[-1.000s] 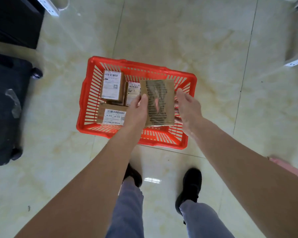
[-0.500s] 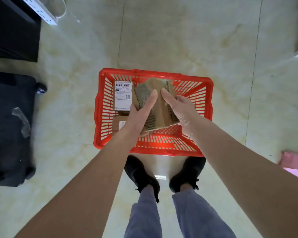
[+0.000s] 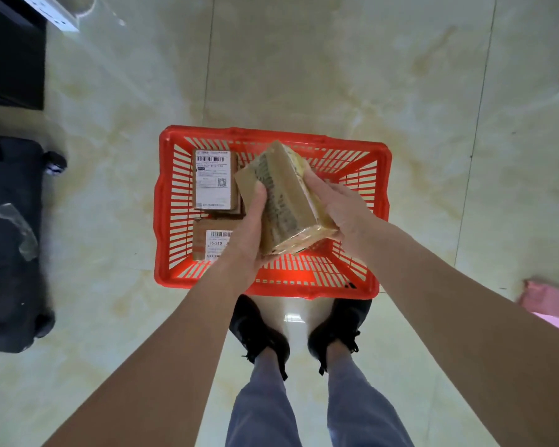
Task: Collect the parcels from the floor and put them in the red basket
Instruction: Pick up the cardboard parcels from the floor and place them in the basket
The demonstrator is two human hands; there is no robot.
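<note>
One brown tape-wrapped cardboard parcel [image 3: 284, 198] is gripped between left hand [image 3: 250, 233] and right hand [image 3: 338, 204], long axis tilted away-left, held directly above the red slatted plastic basket [image 3: 171, 253]'s vacant right half.

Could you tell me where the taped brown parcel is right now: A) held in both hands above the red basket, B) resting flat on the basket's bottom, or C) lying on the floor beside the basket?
A: the left hand and right hand grip the taped brown parcel over the red basket.
</note>
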